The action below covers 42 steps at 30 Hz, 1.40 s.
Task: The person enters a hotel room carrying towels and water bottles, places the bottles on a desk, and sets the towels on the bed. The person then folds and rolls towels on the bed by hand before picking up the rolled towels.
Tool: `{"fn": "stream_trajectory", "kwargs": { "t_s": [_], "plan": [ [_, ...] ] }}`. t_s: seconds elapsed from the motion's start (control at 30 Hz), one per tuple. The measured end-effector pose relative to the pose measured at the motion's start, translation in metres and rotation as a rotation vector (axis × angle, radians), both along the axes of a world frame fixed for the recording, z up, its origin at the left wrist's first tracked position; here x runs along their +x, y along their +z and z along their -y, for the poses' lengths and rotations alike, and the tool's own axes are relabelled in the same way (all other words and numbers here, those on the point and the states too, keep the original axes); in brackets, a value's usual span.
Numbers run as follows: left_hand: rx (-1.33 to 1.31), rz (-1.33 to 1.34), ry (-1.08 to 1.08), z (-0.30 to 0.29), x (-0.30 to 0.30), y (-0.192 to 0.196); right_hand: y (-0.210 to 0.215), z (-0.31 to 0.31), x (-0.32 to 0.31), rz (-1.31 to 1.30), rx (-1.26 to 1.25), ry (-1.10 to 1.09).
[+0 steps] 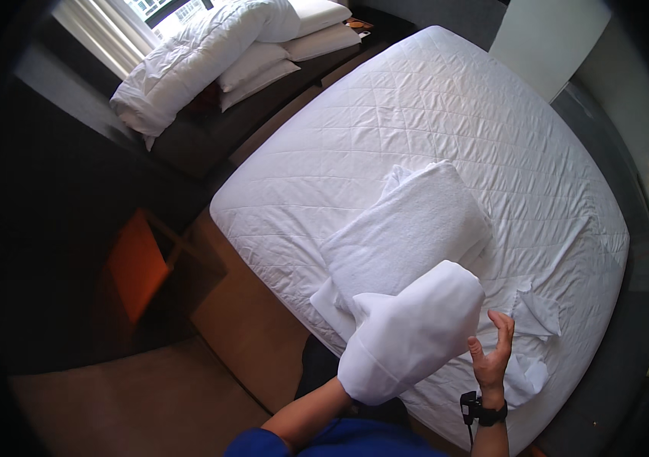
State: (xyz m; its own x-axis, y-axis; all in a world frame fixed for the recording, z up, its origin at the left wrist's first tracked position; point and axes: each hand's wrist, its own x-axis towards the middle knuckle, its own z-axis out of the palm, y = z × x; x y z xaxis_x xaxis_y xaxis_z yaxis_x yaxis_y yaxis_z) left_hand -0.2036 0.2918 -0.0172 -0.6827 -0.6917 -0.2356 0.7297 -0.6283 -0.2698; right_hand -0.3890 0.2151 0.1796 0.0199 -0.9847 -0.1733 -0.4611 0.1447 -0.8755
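Note:
A white pillowcase (412, 335) is draped over my left forearm (305, 411) and hides my left hand, so its grip cannot be seen. The case hangs above the near edge of the bed (431, 114). My right hand (492, 354) is just right of it, fingers apart, palm toward the cloth, holding nothing. A black band is on that wrist. A bare white pillow (408, 236) lies on the quilted mattress cover just beyond the pillowcase. A crumpled white cloth (534, 343) lies on the bed right of my right hand.
A dark bench at the upper left carries a folded white duvet (195, 57) and stacked pillows (263, 68). A small orange-lit side table (141, 263) stands left of the bed. Brown carpet (240, 335) runs along the bed's near side. A window with curtains (103, 30) is far left.

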Motion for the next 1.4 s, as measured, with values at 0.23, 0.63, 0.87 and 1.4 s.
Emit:
{"fn": "stream_trajectory", "kwargs": {
  "t_s": [0.23, 0.63, 0.87, 1.4],
  "plan": [
    [0.076, -0.502, 0.125, -0.085, 0.196, -0.043, -0.049, -0.029, 0.134, 0.653, 0.480, 0.023],
    [0.171, 1.273, 0.788, -0.072, 0.626, 0.109, -0.040, 0.051, 0.550, 0.519, 0.529, 0.809],
    [1.054, 2.215, 0.668, -0.155, 0.844, 0.110, -0.162, 0.013, 0.499, -0.114, 0.023, 0.351],
    [-0.258, 1.128, -0.498, 0.144, 0.195, -0.051, -0.175, 0.066, 0.158, -0.443, -0.059, -0.269]
  ]
}}
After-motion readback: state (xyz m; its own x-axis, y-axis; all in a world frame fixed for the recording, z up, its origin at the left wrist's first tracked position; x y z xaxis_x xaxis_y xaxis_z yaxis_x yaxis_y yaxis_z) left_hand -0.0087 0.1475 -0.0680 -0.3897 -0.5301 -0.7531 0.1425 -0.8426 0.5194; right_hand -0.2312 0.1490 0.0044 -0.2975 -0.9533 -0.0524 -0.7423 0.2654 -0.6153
